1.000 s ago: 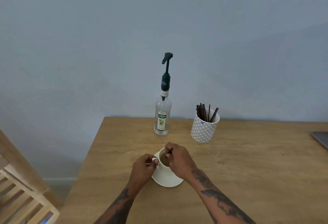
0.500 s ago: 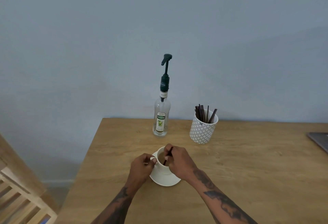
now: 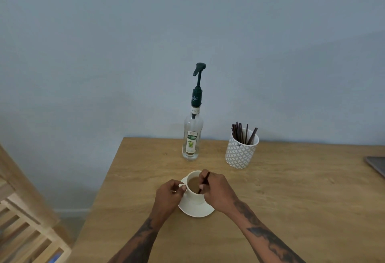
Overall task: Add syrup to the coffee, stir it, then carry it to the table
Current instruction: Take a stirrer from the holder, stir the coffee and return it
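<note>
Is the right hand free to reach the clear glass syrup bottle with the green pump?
Probably not yet: the right hand holds the dark stirrer in the white cup. The path to the syrup bottle looks open.

Soft, even, fairly dim light, cool cast on wall (image 3: pixel 187 23). Faint diffuse shadow left of syrup bottle (image 3: pixel 193 135), another under saucer (image 3: pixel 195 210). No glare. Wide-angle bowing at edges, table (image 3: pixel 291 200) edges curved. Centre reasonably sharp, slatted wooden frame (image 3: pixel 27 227) at lower left smeared.

My right hand (image 3: pixel 216 192) hides the cup's (image 3: pixel 192 197) near rim and the stirrer's (image 3: pixel 204 182) tip. The frame's right edge cuts off a dark flat thing (image 3: pixel 377 166) on the bench (image 3: pixel 291 200); I can't identify it.
</note>
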